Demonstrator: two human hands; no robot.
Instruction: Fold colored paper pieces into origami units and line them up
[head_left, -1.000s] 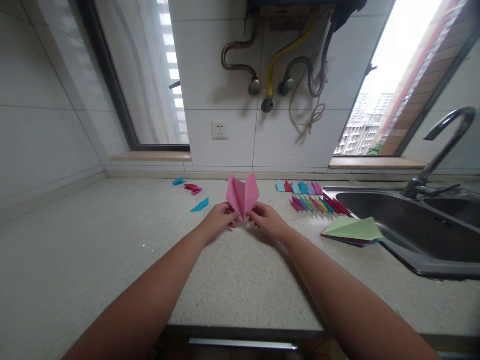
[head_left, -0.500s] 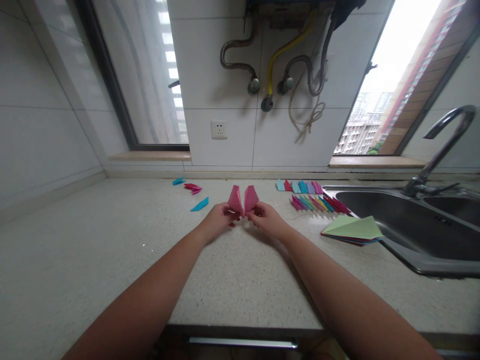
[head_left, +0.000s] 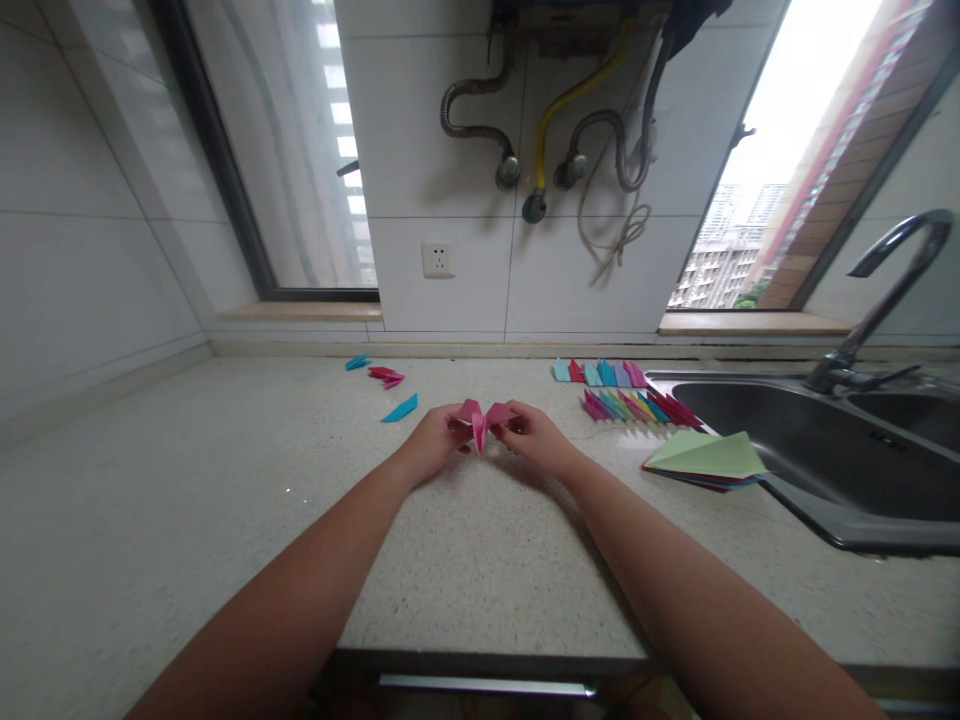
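Note:
A small folded pink paper (head_left: 481,420) sits between both my hands, just above the speckled countertop (head_left: 480,560). My left hand (head_left: 433,443) pinches its left flap and my right hand (head_left: 534,441) pinches its right flap. The two flaps are bent down and outward, with a pointed fold hanging in the middle.
A stack of coloured paper sheets with a green one on top (head_left: 705,460) lies by the steel sink (head_left: 825,450). Two rows of folded coloured pieces (head_left: 637,405) sit behind my right hand. Loose blue and red folded pieces (head_left: 382,385) lie at the back left. A tap (head_left: 877,300) rises at right.
The pink paper's two upright flaps have been folded down and outward, so the piece is now much lower between my hands. The arms have stayed in place.

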